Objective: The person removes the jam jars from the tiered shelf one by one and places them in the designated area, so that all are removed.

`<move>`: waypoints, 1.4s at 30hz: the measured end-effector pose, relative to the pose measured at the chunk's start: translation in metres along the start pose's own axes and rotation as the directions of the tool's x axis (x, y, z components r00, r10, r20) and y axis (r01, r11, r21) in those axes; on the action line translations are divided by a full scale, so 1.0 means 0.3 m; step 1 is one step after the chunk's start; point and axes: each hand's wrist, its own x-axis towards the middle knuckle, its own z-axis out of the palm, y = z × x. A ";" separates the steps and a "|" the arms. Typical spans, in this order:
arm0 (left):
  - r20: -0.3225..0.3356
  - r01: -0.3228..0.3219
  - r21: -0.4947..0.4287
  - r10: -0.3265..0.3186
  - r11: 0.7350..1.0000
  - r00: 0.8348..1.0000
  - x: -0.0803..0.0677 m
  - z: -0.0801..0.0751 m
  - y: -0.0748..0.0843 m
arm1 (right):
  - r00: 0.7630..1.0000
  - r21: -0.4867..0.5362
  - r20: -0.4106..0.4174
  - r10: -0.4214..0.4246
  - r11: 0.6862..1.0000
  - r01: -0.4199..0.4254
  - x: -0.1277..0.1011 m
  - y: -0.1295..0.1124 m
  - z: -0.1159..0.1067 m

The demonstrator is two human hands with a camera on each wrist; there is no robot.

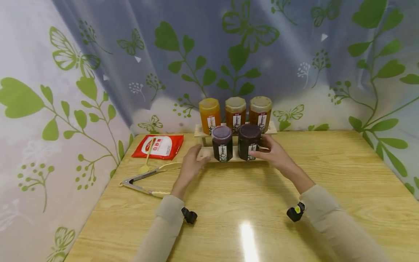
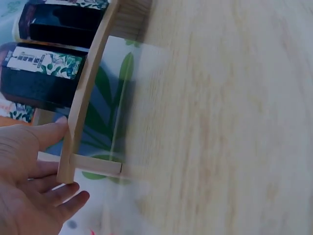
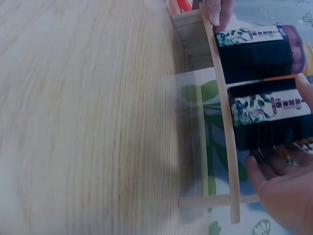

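Two-tier light wooden rack at frame centre, five glass jars aboard: top-heavy, jars slide. Left hand open-fingered at its left end; right hand, fingers relaxed, touching the dark jar. Grip both end rails, keep level.

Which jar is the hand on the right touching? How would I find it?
Find the wooden rack at the table's far edge. Its lower front step holds two dark purple jars; the right hand touches the right-hand dark jar, beside its twin.

Glossy wooden table, pale wood rack, shiny metal tongs
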 end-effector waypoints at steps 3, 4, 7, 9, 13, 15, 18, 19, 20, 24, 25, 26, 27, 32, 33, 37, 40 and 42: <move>-0.007 0.002 -0.007 -0.002 1.000 1.000 0.006 0.005 -0.007 | 1.000 -0.006 -0.019 0.004 1.000 -0.004 0.012 0.003 0.012; -0.008 0.005 -0.018 -0.005 1.000 1.000 0.007 0.006 -0.011 | 1.000 -0.003 -0.025 0.006 1.000 -0.007 0.015 0.005 0.016; 0.004 0.056 -0.084 -0.056 0.995 0.998 -0.001 0.004 -0.027 | 1.000 0.009 -0.029 0.007 1.000 -0.007 0.019 0.012 0.030; 0.016 0.094 -0.120 -0.093 0.988 0.996 -0.010 0.000 -0.040 | 1.000 0.008 -0.028 0.006 1.000 -0.005 0.021 0.017 0.040; 0.039 0.135 -0.159 -0.131 0.978 0.991 -0.023 -0.012 -0.063 | 0.999 -0.025 -0.040 0.001 1.000 -0.002 0.027 0.021 0.055; 0.043 0.129 -0.166 -0.123 0.978 0.991 -0.022 -0.017 -0.068 | 0.999 -0.049 -0.053 0.000 0.999 -0.003 0.031 0.021 0.059; 0.047 0.129 -0.171 -0.123 0.977 0.991 -0.020 -0.020 -0.070 | 0.998 -0.060 -0.066 0.002 0.998 -0.006 0.036 0.020 0.065; 0.048 0.130 -0.174 -0.123 0.976 0.991 -0.020 -0.021 -0.070 | 0.998 -0.065 -0.071 0.003 0.998 -0.008 0.037 0.020 0.068; 0.050 0.133 -0.178 -0.126 0.975 0.991 -0.020 -0.020 -0.069 | 0.997 -0.070 -0.075 0.004 0.998 -0.009 0.038 0.020 0.071; 0.061 0.150 -0.214 -0.140 0.965 0.988 -0.023 -0.014 -0.067 | 0.995 -0.113 -0.102 0.016 0.993 -0.027 0.034 0.017 0.081; 0.062 0.154 -0.217 -0.144 0.964 0.988 -0.023 -0.012 -0.068 | 0.993 -0.133 -0.113 0.020 0.991 -0.035 0.033 0.016 0.083; 0.064 0.156 -0.218 -0.145 0.964 0.987 -0.023 -0.009 -0.068 | 0.992 -0.150 -0.121 0.021 0.988 -0.040 0.031 0.015 0.084; 0.065 0.157 -0.220 -0.146 0.963 0.987 -0.022 -0.008 -0.068 | 0.991 -0.171 -0.130 0.021 0.984 -0.043 0.029 0.014 0.084; 0.075 0.170 -0.216 -0.157 0.961 0.985 -0.019 -0.003 -0.064 | 0.985 -0.275 -0.172 -0.006 0.961 -0.042 0.022 0.014 0.078; 0.076 0.175 -0.222 -0.162 0.959 0.984 -0.020 -0.003 -0.062 | 0.984 -0.294 -0.177 -0.016 0.955 -0.037 0.020 0.015 0.076; 0.082 0.197 -0.252 -0.181 0.948 0.980 -0.023 -0.003 -0.055 | 0.983 -0.336 -0.173 -0.060 0.942 -0.001 0.008 0.025 0.069; 0.083 0.200 -0.272 -0.184 0.941 0.979 -0.024 -0.002 -0.053 | 0.983 -0.354 -0.169 -0.072 0.935 0.008 -0.009 0.026 0.059; 0.086 0.197 -0.278 -0.180 0.940 0.980 -0.021 -0.004 -0.052 | 0.983 -0.359 -0.171 -0.070 0.933 0.004 -0.021 0.025 0.048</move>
